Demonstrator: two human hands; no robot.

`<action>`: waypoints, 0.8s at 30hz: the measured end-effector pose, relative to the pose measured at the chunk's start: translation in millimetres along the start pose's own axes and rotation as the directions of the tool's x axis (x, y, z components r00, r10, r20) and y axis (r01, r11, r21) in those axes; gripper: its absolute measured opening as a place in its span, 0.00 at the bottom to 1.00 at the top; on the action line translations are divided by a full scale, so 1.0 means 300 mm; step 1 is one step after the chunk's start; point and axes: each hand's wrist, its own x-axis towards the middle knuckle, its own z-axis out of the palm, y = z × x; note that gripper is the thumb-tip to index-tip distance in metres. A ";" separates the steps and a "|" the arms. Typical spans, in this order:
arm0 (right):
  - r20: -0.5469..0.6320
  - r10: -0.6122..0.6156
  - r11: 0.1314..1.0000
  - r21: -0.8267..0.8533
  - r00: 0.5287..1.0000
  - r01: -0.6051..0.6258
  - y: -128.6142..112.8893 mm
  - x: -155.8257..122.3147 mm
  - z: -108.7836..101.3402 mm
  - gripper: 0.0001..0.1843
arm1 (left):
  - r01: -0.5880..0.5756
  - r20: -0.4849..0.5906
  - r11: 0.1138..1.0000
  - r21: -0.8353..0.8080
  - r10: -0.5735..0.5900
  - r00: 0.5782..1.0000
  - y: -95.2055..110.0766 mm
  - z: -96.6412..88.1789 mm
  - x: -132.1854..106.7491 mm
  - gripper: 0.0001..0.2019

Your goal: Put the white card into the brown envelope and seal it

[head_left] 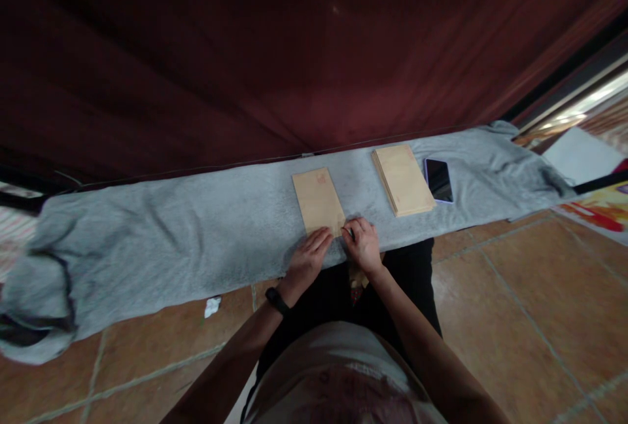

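A brown paper envelope (pixel 318 198) lies flat on the grey cloth in front of me, with faint red print near its far right corner. My left hand (pixel 310 257) rests on its near left edge, fingers stretched out and pressing down on the paper. Bent and closed, the fingers of my right hand (pixel 362 241) pinch at the envelope's near right corner. A small dark spot shows between those fingertips, too small to make out. The near edge of the envelope is partly hidden by both hands.
To the right sits a stack of brown envelopes (pixel 403 180), touching or nearly touching a dark-screened phone (pixel 439 180). Grey cloth (pixel 235 214) covers the long, narrow surface. Behind it hangs a dark red curtain-like sheet (pixel 294 57). A crumpled white scrap (pixel 212 307) lies on the tiled floor.
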 end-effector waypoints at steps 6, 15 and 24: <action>-0.030 -0.074 0.992 0.104 0.997 0.077 -0.012 -0.018 -0.014 0.14 | -0.060 0.092 0.998 0.034 0.056 0.994 0.013 -0.029 -0.006 0.24; 0.298 -0.352 0.935 0.158 0.887 0.318 -0.036 -0.051 -0.086 0.28 | -0.042 0.155 0.996 0.073 0.031 0.987 0.028 -0.036 -0.013 0.31; 0.389 -0.402 0.908 0.048 0.829 0.417 0.027 0.051 -0.069 0.30 | -0.069 0.145 0.990 0.121 0.051 0.988 0.031 -0.037 -0.016 0.33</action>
